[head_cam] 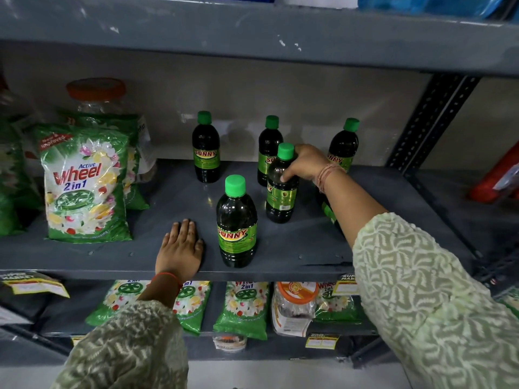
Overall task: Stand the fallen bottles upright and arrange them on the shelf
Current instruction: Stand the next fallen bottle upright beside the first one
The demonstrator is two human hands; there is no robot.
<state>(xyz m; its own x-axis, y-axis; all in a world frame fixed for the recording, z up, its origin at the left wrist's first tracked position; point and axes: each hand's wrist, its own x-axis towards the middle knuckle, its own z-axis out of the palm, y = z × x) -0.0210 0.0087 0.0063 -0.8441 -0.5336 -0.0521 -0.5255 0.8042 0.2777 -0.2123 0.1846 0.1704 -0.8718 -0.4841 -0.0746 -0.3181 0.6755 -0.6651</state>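
Bottles first: five dark ones with green caps are plainly visible on the grey shelf, all upright. One sits at the back left, one at the back middle, one at the back right, and one near the front edge with its "SUNNY" label facing out. The fifth is in the middle, just in front of the back-middle bottle, and that's the one being held. The right hand is wrapped around its shoulder just under the cap, thumb on the near side, fingers round the back, so it's clamped on that bottle. The bottle's base looks to be on the shelf.

There's also a bit of green label poking out under the right forearm, probably another bottle, but the arm hides most of it so I can't tell how it lies.

The left hand is flat on the shelf's front edge, palm down, fingers together, holding nothing, just left of the front bottle.

Off to the left, a green "Active Wheel 2 in 1" detergent bag stands on the same shelf, with a clear jar with an orange lid behind it. More of those bags sit on the shelf below.
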